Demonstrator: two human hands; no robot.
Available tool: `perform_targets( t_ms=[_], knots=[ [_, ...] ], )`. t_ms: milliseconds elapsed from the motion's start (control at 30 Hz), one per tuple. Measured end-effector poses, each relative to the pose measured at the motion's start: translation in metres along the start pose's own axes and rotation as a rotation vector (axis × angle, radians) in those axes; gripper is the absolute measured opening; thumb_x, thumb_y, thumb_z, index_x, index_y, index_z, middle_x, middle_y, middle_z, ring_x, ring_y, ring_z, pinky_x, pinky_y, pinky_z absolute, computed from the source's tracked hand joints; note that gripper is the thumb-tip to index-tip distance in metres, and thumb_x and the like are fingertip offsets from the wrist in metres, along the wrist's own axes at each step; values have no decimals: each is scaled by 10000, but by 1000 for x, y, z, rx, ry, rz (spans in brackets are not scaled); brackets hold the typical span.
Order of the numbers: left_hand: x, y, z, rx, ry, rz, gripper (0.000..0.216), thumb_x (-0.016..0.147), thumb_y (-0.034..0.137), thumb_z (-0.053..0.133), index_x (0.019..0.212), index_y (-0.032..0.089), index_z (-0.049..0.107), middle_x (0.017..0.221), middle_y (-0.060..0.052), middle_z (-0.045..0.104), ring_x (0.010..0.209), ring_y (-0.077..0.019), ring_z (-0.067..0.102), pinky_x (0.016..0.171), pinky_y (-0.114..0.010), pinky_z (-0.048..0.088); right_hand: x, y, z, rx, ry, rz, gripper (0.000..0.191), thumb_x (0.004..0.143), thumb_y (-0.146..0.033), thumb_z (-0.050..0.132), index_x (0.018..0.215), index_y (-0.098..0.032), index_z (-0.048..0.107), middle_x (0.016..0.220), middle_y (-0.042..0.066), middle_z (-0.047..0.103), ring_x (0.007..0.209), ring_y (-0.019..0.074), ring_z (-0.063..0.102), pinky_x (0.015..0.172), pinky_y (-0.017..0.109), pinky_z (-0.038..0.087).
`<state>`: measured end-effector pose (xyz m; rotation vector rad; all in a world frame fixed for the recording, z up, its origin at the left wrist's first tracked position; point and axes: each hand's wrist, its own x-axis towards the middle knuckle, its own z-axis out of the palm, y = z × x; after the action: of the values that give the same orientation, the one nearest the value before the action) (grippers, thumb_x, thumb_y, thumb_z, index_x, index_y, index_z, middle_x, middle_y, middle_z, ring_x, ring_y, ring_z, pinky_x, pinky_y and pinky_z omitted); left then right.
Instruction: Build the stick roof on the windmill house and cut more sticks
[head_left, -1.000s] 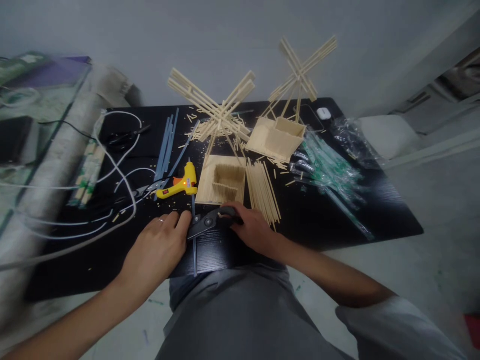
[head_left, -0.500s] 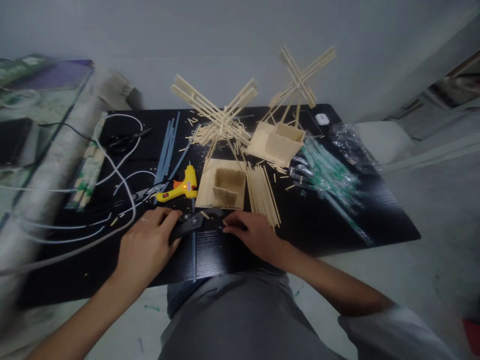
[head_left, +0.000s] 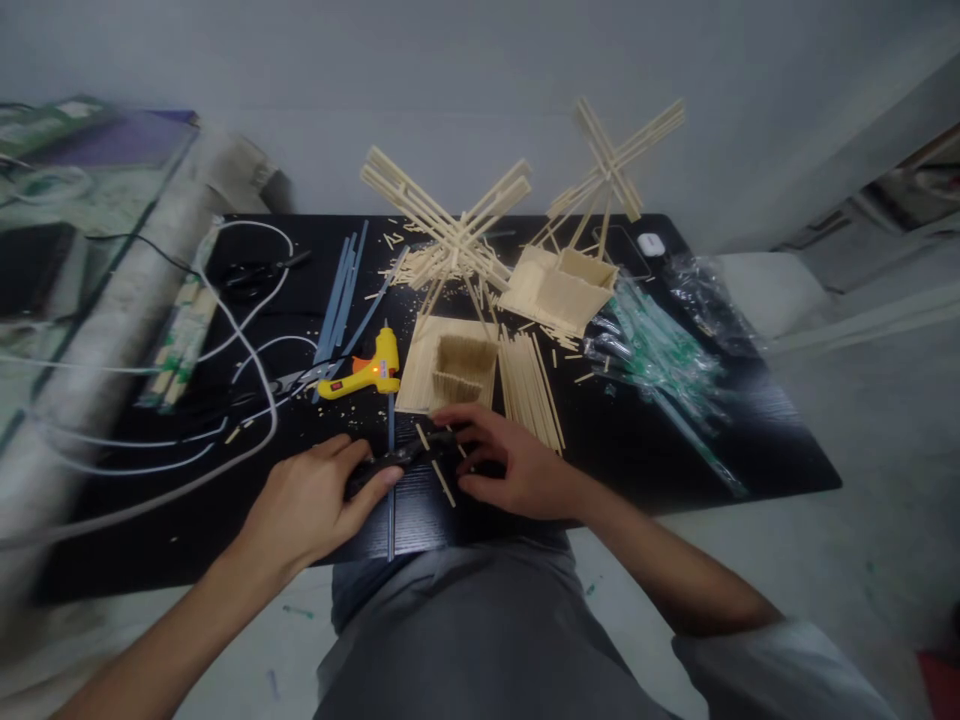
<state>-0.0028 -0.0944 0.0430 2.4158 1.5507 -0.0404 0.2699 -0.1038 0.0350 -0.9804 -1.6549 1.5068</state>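
Observation:
My left hand (head_left: 311, 500) is closed around one end of a black cutter (head_left: 390, 462) lying on the black table (head_left: 675, 450). My right hand (head_left: 514, 465) rests just right of it with fingers spread over the cutter's other end. A short wooden stick (head_left: 442, 484) lies between thumb and index finger. A thin blue strip (head_left: 390, 515) runs under the cutter toward me.
A lit yellow glue gun (head_left: 367, 370), a stick-built box (head_left: 454, 365) and a loose stick bundle (head_left: 529, 385) sit just beyond the hands. Two stick windmills (head_left: 450, 230) (head_left: 600, 170) stand behind. Plastic wrappers (head_left: 660, 350) lie right; white cables (head_left: 247, 350) and blue strips (head_left: 341, 290) lie left.
My right hand let go of the cutter handle and spread its fingers. My left hand took hold of the cutter. A short stick now lies on the table by the right thumb.

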Motion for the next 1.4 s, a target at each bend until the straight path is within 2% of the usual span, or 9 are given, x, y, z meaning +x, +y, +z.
perform_targets(
  t_ms=[133,233,500,633,800,933,1167,1267,1400],
  knots=[
    [3,8,-3,-56,-53,24,649,1032,649,274,859,180,689,819,-74,653,750,-267,699,651,-354,454,2,-5,-5,203,-150,68,532,838,-87,779,1323,-269,659,1346,64,674,1068,167,737,897,306,635],
    [5,13,-1,-82,-77,21,637,1035,638,293,839,185,695,800,-71,656,742,-256,692,653,-343,442,5,1,-4,186,-99,111,427,840,-118,808,1237,-246,718,1143,30,755,915,141,751,875,303,627],
    [9,19,9,-31,-77,-42,667,997,713,333,767,191,679,764,-66,674,725,-256,689,621,-326,368,-6,4,-5,173,-2,144,440,792,-212,873,1212,-258,752,1127,23,770,856,133,734,808,270,613],
    [9,11,13,-113,-13,-126,636,988,708,372,748,196,663,784,-69,693,765,-270,689,658,-339,378,-24,-12,-40,21,100,165,408,836,-282,836,1232,-255,739,969,16,779,789,142,736,700,246,585],
    [5,-3,21,-422,168,-159,595,999,612,382,619,200,584,621,-31,626,624,-189,609,647,-309,397,-37,-13,-109,-383,404,281,406,827,-231,795,1227,-209,735,703,-10,743,647,175,712,634,285,566],
    [1,-8,25,-535,260,-202,601,995,598,392,570,206,556,511,1,542,507,-153,509,563,-300,350,-32,1,-133,-711,480,336,432,798,-62,721,1207,-194,763,802,31,780,688,196,735,745,343,602],
    [1,-7,28,-536,296,-179,565,994,550,426,569,199,552,516,9,539,504,-141,503,550,-290,337,-29,10,-130,-839,556,285,469,784,-30,710,1222,-192,744,1192,125,757,768,209,753,824,410,630],
    [1,-7,29,-530,300,-157,546,986,535,451,568,197,548,526,9,547,514,-140,518,557,-284,346,-32,4,-118,-743,590,254,320,788,-116,796,1097,-183,753,1055,98,774,758,214,749,767,388,623],
    [-2,-12,31,-580,308,-164,551,993,543,447,594,193,597,523,10,552,504,-142,518,547,-284,350,-26,-1,-73,-566,435,206,234,829,-187,835,1052,-212,769,837,21,759,743,188,734,740,329,603]
  ],
)
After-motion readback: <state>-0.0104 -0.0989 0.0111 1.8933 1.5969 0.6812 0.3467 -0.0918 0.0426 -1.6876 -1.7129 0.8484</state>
